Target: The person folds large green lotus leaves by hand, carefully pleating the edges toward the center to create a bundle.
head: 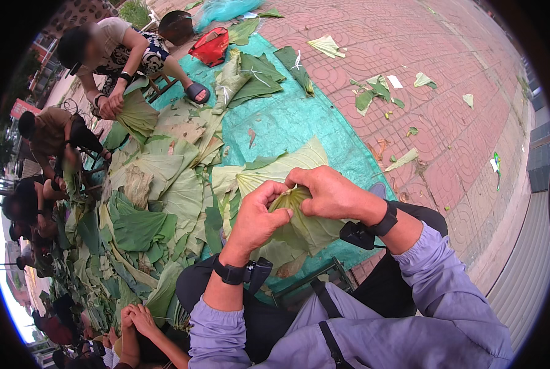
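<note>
Both my hands meet over a gathered pale green lotus leaf (302, 226), whose folds fan down towards my lap. My left hand (266, 214) pinches the leaf near its gathered top, thumb at the right. On the other side of that top, my right hand (328, 191) grips it with bent fingers. Just beyond them, a broad pale leaf (309, 154) lies on the turquoise tarp (275, 120). A large heap of leaves (173, 184) spreads to the left, with a darker green leaf (139, 228) on top.
Leaf bundles tied with white string (256, 76) lie ahead, near a red bag (210, 46) and a dark bucket (176, 27). A seated person (113, 55) holds a leaf at the upper left. Another person's hands (139, 318) are at the lower left. Leaf scraps (376, 92) dot the paving.
</note>
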`<control>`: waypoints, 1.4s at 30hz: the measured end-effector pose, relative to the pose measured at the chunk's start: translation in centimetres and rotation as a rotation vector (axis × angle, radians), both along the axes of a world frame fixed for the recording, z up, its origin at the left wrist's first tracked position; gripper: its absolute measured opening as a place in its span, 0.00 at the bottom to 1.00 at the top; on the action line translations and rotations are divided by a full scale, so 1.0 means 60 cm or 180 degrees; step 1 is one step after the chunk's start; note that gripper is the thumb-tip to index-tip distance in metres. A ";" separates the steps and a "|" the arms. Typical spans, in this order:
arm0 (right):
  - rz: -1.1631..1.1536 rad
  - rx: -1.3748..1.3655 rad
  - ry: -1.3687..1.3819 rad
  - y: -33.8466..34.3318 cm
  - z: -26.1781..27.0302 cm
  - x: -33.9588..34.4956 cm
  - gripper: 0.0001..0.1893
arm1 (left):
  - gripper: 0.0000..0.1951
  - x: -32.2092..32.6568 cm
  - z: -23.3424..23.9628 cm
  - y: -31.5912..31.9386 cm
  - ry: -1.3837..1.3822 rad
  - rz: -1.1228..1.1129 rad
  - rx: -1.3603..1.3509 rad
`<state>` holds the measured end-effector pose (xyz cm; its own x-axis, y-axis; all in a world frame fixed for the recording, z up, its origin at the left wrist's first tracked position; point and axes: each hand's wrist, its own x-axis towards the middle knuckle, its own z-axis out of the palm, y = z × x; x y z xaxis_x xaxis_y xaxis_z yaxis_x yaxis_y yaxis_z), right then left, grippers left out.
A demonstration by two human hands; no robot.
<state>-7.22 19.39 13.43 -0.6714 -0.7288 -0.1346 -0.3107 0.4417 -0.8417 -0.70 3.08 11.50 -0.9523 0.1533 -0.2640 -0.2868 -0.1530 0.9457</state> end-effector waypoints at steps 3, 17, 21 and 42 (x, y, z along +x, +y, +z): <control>-0.0024 0.0056 0.0017 0.000 0.001 0.001 0.17 | 0.15 -0.002 0.002 -0.001 -0.0053 -0.0067 0.0028; -0.0072 -0.0683 -0.0760 0.003 -0.002 -0.003 0.18 | 0.13 0.001 -0.005 -0.004 -0.0001 0.0056 0.0133; -0.0144 -0.0891 -0.1066 0.004 -0.010 -0.004 0.19 | 0.12 0.002 -0.007 -0.003 -0.0045 0.0145 0.0126; 0.0847 -0.0173 -0.0614 0.013 -0.013 -0.018 0.10 | 0.05 0.007 -0.007 -0.004 0.0085 -0.0236 -0.0601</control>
<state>-8.31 20.16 12.66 -0.4225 -0.8847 -0.1968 -0.2417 0.3193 -0.9163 -0.27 2.83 11.05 -0.9473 0.1734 -0.2695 -0.2651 0.0484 0.9630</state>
